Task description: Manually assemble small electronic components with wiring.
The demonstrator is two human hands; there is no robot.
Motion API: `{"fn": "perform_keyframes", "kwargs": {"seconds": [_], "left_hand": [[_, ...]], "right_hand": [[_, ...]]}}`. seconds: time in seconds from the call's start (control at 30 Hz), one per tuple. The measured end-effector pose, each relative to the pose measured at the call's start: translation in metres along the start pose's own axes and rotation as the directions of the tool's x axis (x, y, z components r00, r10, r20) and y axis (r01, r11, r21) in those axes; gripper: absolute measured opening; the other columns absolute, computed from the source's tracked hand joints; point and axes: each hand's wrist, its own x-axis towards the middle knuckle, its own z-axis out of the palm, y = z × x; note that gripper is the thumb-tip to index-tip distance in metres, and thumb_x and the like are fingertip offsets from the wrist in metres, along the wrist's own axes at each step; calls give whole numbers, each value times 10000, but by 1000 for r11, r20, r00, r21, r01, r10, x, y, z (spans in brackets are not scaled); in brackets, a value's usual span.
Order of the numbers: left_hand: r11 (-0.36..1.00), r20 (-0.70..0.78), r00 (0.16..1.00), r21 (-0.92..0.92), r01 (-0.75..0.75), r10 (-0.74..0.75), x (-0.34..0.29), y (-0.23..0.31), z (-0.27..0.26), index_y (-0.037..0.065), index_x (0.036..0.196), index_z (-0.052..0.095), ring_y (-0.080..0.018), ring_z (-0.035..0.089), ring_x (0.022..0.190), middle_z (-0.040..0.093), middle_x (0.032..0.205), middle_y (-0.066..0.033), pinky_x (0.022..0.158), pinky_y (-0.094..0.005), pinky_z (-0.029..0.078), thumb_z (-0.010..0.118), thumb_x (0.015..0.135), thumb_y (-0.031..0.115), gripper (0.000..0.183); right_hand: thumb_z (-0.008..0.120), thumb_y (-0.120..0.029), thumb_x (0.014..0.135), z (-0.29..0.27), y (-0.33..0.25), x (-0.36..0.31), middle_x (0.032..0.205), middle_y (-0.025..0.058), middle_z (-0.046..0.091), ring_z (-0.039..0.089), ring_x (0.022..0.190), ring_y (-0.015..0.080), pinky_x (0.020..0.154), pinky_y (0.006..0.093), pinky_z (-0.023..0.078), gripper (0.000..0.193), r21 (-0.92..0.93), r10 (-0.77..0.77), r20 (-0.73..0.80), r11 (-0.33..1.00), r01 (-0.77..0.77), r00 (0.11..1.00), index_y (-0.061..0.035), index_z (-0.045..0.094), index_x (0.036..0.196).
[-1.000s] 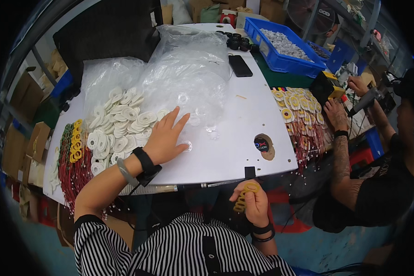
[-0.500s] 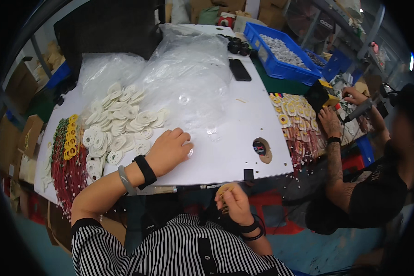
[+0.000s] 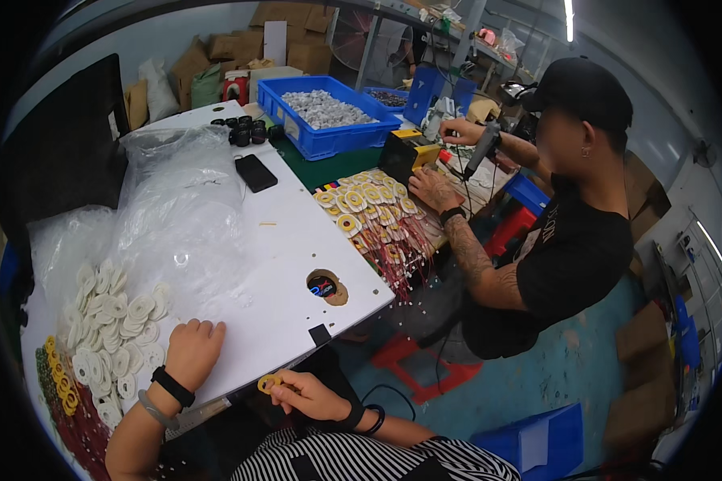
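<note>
My left hand (image 3: pixel 194 353) rests on the white tabletop, its fingers curled and close together; whatever may be under them is hidden. It lies just right of a heap of white perforated discs (image 3: pixel 124 317). In front of the table edge, my right hand (image 3: pixel 309 397) pinches a yellow ring (image 3: pixel 269 383) between thumb and fingers. More yellow rings (image 3: pixel 60 377) with red and green wires lie in a row at the left edge of the table.
Clear plastic bags (image 3: pixel 180 200) cover the table's far left. Beyond them are a black phone (image 3: pixel 256 172) and a blue crate (image 3: pixel 329 136) of small white parts. Wired discs (image 3: pixel 369 204) lie before a co-worker (image 3: pixel 573 248) on the right. A round hole (image 3: pixel 327 287) pierces the tabletop.
The view has swung to the right, bringing more of the co-worker into sight. The yellow ring in my right hand now shows more plainly. My left hand stays on the table.
</note>
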Motion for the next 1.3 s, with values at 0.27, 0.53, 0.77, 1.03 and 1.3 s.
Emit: {"fn": "perform_keyframes", "kwargs": {"seconds": [0.27, 0.53, 0.77, 1.03, 1.3], "left_hand": [[951, -208, 961, -287, 117, -181, -7, 6, -26, 45, 1039, 635, -279, 637, 738, 675, 857, -106, 628, -363, 516, 590, 750, -25, 301], [-188, 387, 745, -921, 341, -544, -45, 66, -53, -7, 1297, 493, -157, 665, 828, 669, 1077, -163, 664, -241, 530, 521, 937, 40, 364], [-446, 448, 744, -866, 224, -496, -43, 73, -26, -21, 1332, 486, -160, 660, 885, 631, 1178, -181, 752, -251, 560, 503, 976, 72, 369], [-442, 421, 815, -867, 232, -399, -57, 80, -21, 1, 1341, 499, -129, 630, 948, 626, 1182, -124, 754, -225, 554, 485, 985, 70, 363], [-330, 406, 840, -897, 293, -359, -60, 74, -24, -21, 1322, 508, -132, 624, 982, 641, 1142, -119, 772, -236, 545, 489, 983, 64, 351]], "right_hand": [[433, -230, 1034, 5, -1, -6, 776, 34, 572, 489, 570, 48, 560, 185, 416, 271, 44, 20, -33, 999, -19, 999, 16, 544, 1062], [484, -180, 1003, 8, -17, 2, 781, 85, 627, 537, 565, 66, 530, 205, 438, 276, 66, -28, -156, 997, 39, 987, 11, 438, 1197], [522, -91, 972, 15, -40, 8, 841, 76, 586, 529, 574, 59, 507, 189, 428, 340, -69, -24, -176, 998, 12, 984, 26, 373, 1253], [535, -103, 970, 24, -36, 12, 929, 116, 622, 534, 572, 58, 479, 199, 424, 284, -176, -30, -149, 984, 4, 988, 34, 410, 1185], [536, -105, 969, 24, -33, 13, 913, 105, 625, 520, 563, 45, 472, 190, 413, 251, -187, -36, -172, 982, 3, 985, 26, 428, 1154]]}}
